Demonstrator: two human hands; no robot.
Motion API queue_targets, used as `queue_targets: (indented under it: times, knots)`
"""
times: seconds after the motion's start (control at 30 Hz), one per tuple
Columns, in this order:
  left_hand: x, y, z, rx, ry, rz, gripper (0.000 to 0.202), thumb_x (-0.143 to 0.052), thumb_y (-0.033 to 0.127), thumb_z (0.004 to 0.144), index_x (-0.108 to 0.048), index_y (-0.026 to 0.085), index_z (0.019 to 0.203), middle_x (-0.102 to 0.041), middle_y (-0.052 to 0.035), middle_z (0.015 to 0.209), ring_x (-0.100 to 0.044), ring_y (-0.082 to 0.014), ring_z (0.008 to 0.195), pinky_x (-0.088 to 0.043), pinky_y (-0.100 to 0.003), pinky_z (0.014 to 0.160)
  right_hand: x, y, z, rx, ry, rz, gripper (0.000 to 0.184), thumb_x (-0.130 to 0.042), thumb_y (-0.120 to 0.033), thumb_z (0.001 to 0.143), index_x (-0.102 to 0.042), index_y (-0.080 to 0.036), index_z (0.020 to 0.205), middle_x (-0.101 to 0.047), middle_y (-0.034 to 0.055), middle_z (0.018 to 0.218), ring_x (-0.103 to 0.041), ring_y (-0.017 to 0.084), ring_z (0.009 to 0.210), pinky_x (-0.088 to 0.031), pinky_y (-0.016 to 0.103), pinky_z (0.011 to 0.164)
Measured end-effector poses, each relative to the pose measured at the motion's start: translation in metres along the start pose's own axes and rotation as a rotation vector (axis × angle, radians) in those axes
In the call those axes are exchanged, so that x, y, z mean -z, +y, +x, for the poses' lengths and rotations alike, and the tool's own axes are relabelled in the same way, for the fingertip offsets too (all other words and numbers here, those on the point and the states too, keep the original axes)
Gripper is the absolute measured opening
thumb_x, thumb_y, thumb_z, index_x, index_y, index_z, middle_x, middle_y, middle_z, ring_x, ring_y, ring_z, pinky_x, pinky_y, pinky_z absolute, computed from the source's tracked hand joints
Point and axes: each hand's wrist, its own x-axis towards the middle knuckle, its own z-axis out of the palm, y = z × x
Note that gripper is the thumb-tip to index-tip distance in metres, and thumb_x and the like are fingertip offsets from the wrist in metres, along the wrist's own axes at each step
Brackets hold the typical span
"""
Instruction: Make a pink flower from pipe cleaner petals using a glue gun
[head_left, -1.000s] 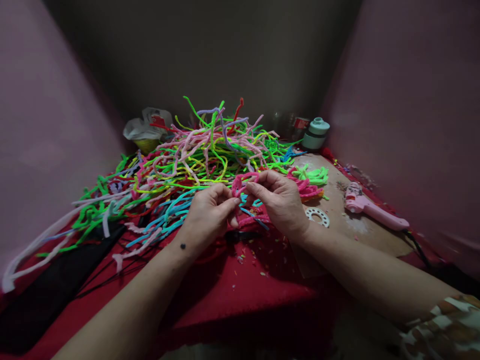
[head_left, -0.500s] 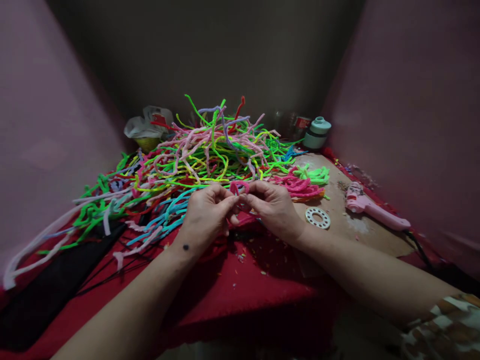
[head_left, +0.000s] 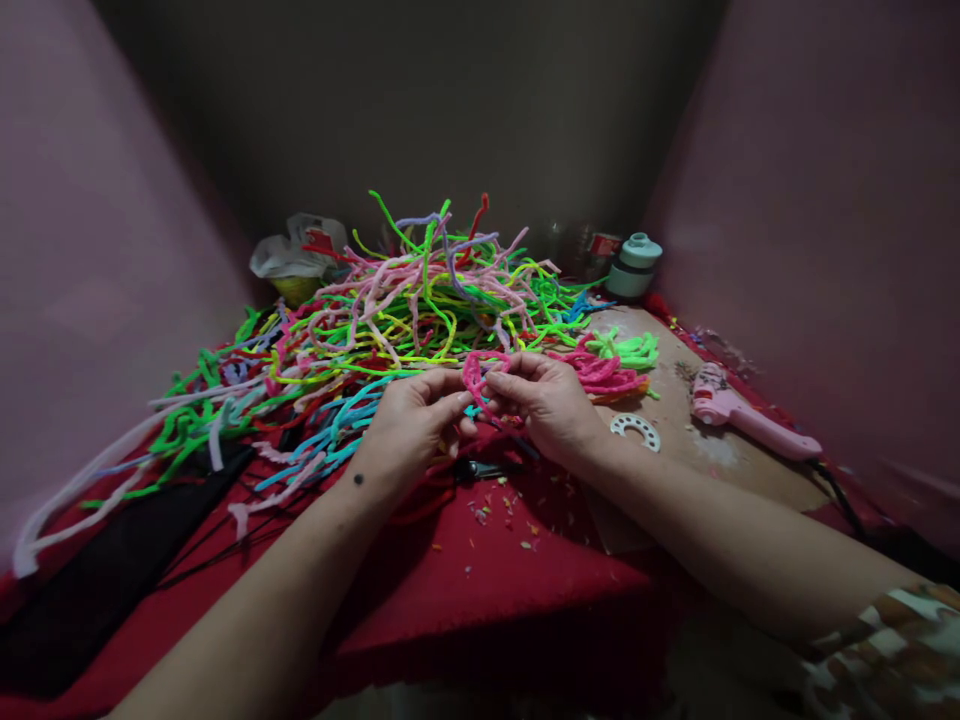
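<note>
Both hands meet over the red cloth, pinching one pink pipe cleaner (head_left: 475, 373) bent into a small loop. My left hand (head_left: 411, 428) grips its lower left part with thumb and fingers closed. My right hand (head_left: 546, 403) pinches the loop's right side, fingers curled. Just behind them lies a big tangled heap of coloured pipe cleaners (head_left: 390, 310). A dark tool, perhaps scissors (head_left: 480, 468), lies on the cloth below my hands.
A pink glue gun (head_left: 739, 417) lies at the right on a brown board (head_left: 712, 455). A white ring with holes (head_left: 636, 427) sits near my right wrist. Bent pink and green pieces (head_left: 615, 362), a pale green container (head_left: 634, 266) and a plastic bag (head_left: 296, 255) stand behind.
The pink loop has been worked between my fingertips: open a second ago, squeezed small half a second ago, now wider again. My hands shifted slightly up and the dark tool below them shows.
</note>
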Motion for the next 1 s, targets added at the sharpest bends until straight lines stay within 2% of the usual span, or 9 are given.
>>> queue_targets:
  times: [0.17,0.23,0.33,0.47,0.6,0.7,0.83,1.0]
  knots:
    - [-0.0047,0.0033,-0.0031,-0.041,0.057,0.056,0.017,-0.061,0.027,0.07,-0.061,0.016,0.082,-0.058,0.0018,0.051,-0.045,-0.007,0.037,-0.031,-0.016,0.036,0.0009,0.0014,-0.0022,0.039,-0.013,-0.123,0.02,-0.071,-0.025,0.064,-0.054,-0.015,0.06,-0.055,-0.0044,0.054,-0.049,0.006,0.048,-0.041,0.021,0.05]
    - [-0.005,0.003,-0.0025,-0.039,0.079,0.093,0.016,-0.062,0.027,0.069,-0.061,0.015,0.08,-0.056,0.0025,0.049,-0.042,-0.0066,0.034,-0.029,-0.017,0.035,0.0017,0.0022,-0.0025,0.006,-0.031,-0.146,0.021,-0.072,-0.027,0.063,-0.054,-0.015,0.06,-0.055,-0.0041,0.053,-0.048,0.006,0.047,-0.038,0.021,0.048]
    - [-0.0046,0.0024,-0.0016,-0.061,0.088,0.132,0.015,-0.062,0.027,0.068,-0.061,0.015,0.077,-0.054,0.0037,0.048,-0.041,-0.0064,0.033,-0.028,-0.017,0.034,0.0025,0.0015,-0.0016,-0.06,-0.061,-0.062,0.023,-0.074,-0.027,0.06,-0.055,-0.015,0.063,-0.056,-0.0032,0.057,-0.049,0.007,0.049,-0.04,0.022,0.05]
    - [-0.0027,0.0016,-0.0013,-0.107,-0.014,0.192,0.01,-0.06,0.026,0.069,-0.06,0.015,0.068,-0.054,0.0033,0.05,-0.044,-0.0065,0.038,-0.03,-0.016,0.037,0.0035,-0.0033,0.001,-0.139,-0.126,0.057,0.024,-0.074,-0.028,0.062,-0.06,-0.015,0.077,-0.061,-0.0006,0.07,-0.054,0.009,0.058,-0.044,0.024,0.055]
    - [-0.0012,0.0018,-0.0017,-0.081,-0.109,0.244,0.01,-0.057,0.025,0.07,-0.061,0.016,0.066,-0.053,0.004,0.046,-0.041,-0.0059,0.037,-0.028,-0.015,0.035,0.0056,-0.0041,0.0028,-0.206,-0.205,0.021,0.021,-0.072,-0.028,0.063,-0.059,-0.014,0.071,-0.058,-0.0016,0.061,-0.051,0.008,0.051,-0.04,0.021,0.046]
    - [-0.0004,0.0037,-0.0023,-0.051,-0.127,0.279,0.008,-0.058,0.024,0.07,-0.061,0.016,0.071,-0.049,0.0054,0.042,-0.039,-0.0057,0.035,-0.028,-0.014,0.035,0.006,-0.0008,0.0035,-0.189,-0.155,0.071,0.023,-0.074,-0.027,0.061,-0.056,-0.015,0.07,-0.058,-0.0021,0.06,-0.052,0.009,0.051,-0.043,0.023,0.046]
    - [0.0013,0.004,-0.0017,-0.011,-0.232,0.287,0.011,-0.058,0.028,0.072,-0.059,0.016,0.07,-0.044,0.006,0.041,-0.039,-0.0066,0.035,-0.03,-0.015,0.035,0.0045,0.0021,0.0037,-0.19,-0.072,0.124,0.022,-0.074,-0.024,0.061,-0.055,-0.015,0.069,-0.054,-0.0044,0.054,-0.049,0.008,0.047,-0.041,0.021,0.041]
    - [0.0033,0.0004,-0.0004,-0.045,-0.312,0.319,0.02,-0.058,0.033,0.073,-0.062,0.017,0.085,-0.05,0.004,0.057,-0.039,-0.0059,0.04,-0.034,-0.017,0.037,0.0052,0.0038,0.0034,-0.205,-0.037,0.137,0.019,-0.073,-0.022,0.062,-0.057,-0.015,0.07,-0.054,-0.0049,0.056,-0.048,0.007,0.048,-0.041,0.02,0.043]
